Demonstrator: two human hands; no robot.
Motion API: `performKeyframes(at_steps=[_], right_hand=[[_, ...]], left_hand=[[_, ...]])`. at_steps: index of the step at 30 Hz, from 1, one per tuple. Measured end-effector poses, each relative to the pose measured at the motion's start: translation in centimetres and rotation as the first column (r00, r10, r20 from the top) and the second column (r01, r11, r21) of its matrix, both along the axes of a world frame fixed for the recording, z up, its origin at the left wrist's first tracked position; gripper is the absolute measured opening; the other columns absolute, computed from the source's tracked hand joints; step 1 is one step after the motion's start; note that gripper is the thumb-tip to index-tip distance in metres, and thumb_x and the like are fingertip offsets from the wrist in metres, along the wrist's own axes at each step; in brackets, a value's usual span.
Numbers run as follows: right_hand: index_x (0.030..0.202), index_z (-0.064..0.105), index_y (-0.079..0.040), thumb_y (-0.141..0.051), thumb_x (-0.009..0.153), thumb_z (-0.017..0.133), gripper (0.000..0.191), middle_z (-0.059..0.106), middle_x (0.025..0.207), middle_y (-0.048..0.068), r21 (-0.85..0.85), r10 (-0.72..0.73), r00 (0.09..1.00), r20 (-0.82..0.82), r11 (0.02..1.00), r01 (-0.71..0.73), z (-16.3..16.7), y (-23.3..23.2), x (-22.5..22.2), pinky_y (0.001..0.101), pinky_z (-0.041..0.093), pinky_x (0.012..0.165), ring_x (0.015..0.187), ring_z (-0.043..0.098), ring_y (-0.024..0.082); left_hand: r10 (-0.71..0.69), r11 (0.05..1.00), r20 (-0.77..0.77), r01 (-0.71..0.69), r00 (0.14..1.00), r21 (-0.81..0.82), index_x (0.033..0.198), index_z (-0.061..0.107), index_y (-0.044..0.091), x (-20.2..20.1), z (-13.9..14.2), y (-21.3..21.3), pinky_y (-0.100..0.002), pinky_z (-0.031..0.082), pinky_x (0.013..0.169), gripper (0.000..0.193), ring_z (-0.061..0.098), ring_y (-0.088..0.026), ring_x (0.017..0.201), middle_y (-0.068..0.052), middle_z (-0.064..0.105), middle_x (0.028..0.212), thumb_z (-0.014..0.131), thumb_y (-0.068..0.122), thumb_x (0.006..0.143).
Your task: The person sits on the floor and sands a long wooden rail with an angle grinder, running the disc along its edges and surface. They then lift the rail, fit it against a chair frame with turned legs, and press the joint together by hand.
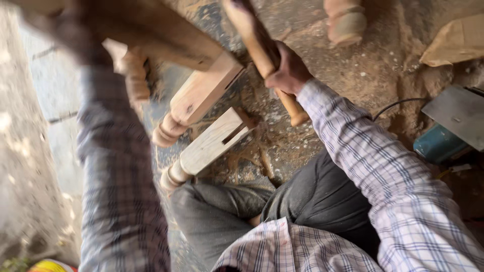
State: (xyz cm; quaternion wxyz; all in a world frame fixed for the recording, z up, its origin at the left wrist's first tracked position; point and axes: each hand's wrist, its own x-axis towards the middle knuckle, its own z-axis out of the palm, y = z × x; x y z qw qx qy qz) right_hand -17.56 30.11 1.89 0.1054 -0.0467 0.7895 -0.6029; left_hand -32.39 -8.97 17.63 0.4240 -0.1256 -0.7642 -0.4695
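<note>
My right hand is closed around a long round wooden handle that runs from the top of the view down to a rounded end near my wrist. Two turned wooden legs with square mortised blocks lie on the ground: the upper leg and the lower leg. My left arm in a checked sleeve reaches up to the top left, blurred; the left hand itself is hidden in the blur near a larger wooden piece.
Sawdust covers the ground. Another turned wooden piece lies at the top. A blue power tool with a grey metal plate and a black cable sits at right. A brown paper scrap lies at top right.
</note>
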Motion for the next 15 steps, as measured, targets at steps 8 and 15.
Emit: performKeyframes(at_steps=[8,15], right_hand=[[0.142,0.047,-0.007,-0.006,0.071,0.075,0.076,0.071,0.105,0.019,0.135,0.266,0.95,0.161,0.948,-0.289,-3.8,2.9,-2.3,0.0427,0.067,0.07,0.077,0.074,0.033],[0.139,0.044,-0.002,0.001,0.062,0.082,0.086,0.069,0.108,0.019,-0.093,0.072,0.996,0.053,0.993,-0.067,-4.9,3.1,-3.0,0.0415,0.067,0.068,0.08,0.073,0.031]], left_hand=[[-0.326,0.945,0.204,0.312,0.923,0.095,0.127,0.063,-0.011,2.2,2.7,2.3,-0.047,0.066,0.095,0.053,0.08,-0.036,0.11,-0.026,0.073,0.122,0.079,0.034,0.103],[-0.36,0.929,0.257,0.369,0.897,0.016,0.131,0.064,-0.005,2.8,2.2,1.8,-0.049,0.063,0.104,0.063,0.079,-0.038,0.117,-0.025,0.072,0.127,0.072,0.051,0.104]])
